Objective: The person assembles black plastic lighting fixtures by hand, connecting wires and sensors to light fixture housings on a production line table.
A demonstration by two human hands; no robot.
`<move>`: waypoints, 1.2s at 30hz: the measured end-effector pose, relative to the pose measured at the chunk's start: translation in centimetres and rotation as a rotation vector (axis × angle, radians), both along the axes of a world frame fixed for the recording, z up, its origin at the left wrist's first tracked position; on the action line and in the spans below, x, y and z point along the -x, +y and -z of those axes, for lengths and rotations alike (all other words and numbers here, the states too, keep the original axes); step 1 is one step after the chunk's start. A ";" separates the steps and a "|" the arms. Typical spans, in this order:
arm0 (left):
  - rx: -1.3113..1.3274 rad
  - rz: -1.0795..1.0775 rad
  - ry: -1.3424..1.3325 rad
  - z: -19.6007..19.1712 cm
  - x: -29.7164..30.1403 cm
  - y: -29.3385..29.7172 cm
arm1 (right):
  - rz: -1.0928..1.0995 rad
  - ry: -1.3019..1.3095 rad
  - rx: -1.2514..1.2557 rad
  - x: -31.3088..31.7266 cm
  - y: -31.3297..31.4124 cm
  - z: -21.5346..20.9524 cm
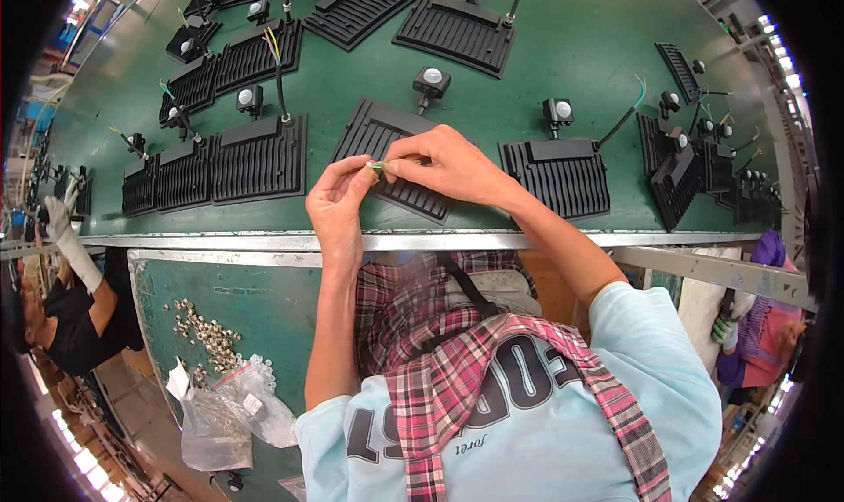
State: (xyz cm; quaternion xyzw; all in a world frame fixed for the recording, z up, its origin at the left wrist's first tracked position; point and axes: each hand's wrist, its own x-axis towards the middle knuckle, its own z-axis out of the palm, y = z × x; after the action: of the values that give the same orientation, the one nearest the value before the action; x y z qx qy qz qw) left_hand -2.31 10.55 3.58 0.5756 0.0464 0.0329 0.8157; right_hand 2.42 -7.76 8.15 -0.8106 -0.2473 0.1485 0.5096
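Note:
In front of me, a black finned floodlight (373, 124) lies tilted on the green bench, with a motion sensor (432, 82) standing at its far edge. Above its near part, my left hand (337, 205) pinches the short coloured wires (377, 168) of a cable between thumb and forefinger. From the other side my right hand (448, 163) closes its thumb and fingers on the same wires. The fingers hide most of the cable, and I cannot make out whether a small fitting sits on it.
More floodlights stand around, such as one at the left (259, 156) and one at the right (560, 177), their wires sticking up. A lower side table (264, 295) carries loose metal cable fittings (207, 333) and plastic bags (215, 427). Co-workers are at both sides.

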 end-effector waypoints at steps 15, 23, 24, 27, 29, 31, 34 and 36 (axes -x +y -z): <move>0.025 0.050 0.074 1.0 0.0 -1.6 | -0.046 -0.027 -0.003 0.0 0.1 0.1; -0.412 0.004 0.031 -1.8 4.1 3.7 | 0.005 -0.083 -0.084 0.4 0.3 -0.2; -0.580 -0.121 0.019 -1.9 5.7 6.0 | -0.005 -0.113 -0.061 0.1 0.3 0.0; -1.034 -0.449 0.105 -2.7 11.3 13.6 | -0.014 -0.160 -0.069 -0.3 0.5 1.4; -1.347 -0.528 0.217 -2.9 15.5 17.7 | -0.009 -0.163 -0.068 -0.5 0.8 1.4; -1.415 -0.512 0.297 -2.6 17.9 19.4 | -0.003 -0.091 -0.014 -0.4 0.6 1.1; -1.487 -0.479 0.422 -0.6 18.7 20.3 | 0.016 -0.081 0.010 -0.4 0.4 0.6; -1.458 -0.493 0.364 -0.6 18.9 20.7 | 0.001 -0.090 -0.029 -0.4 0.5 1.0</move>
State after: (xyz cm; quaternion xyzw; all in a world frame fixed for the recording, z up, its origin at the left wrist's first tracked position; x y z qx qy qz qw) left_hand -21.16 31.28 4.19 0.9345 0.2722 0.1403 0.1816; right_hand 2.79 -7.23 7.17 -0.8091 -0.2717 0.1080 0.5097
